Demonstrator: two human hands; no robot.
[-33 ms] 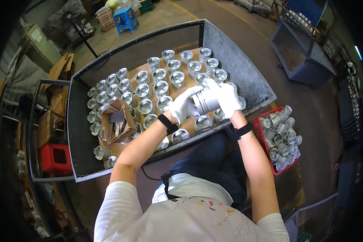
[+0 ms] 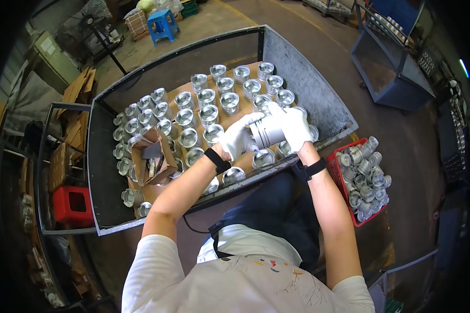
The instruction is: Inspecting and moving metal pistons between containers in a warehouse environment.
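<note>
Between my gloved hands, a silver metal piston [image 2: 269, 130] is tilted on its side, its ring grooves showing. My left hand [image 2: 236, 139] is closed round its grooved end. From the other side, my right hand [image 2: 296, 128] grips it, the fingers lying over the top and hiding part of it. Below the held piston is the cart [image 2: 310, 70], a metal-walled bin lined with brown cardboard [image 2: 196, 121]. Many more pistons [image 2: 229, 103] stand in rows on that cardboard. An open cardboard box [image 2: 164, 169] with small tools in it sits among them at the left.
A red basket [image 2: 344, 190] heaped with pistons stands on the floor to my right. A red plastic stool [image 2: 73, 206] is left of the cart, beside a metal frame [image 2: 43, 167]. A blue stool [image 2: 162, 25] and another cart [image 2: 384, 68] stand farther off.
</note>
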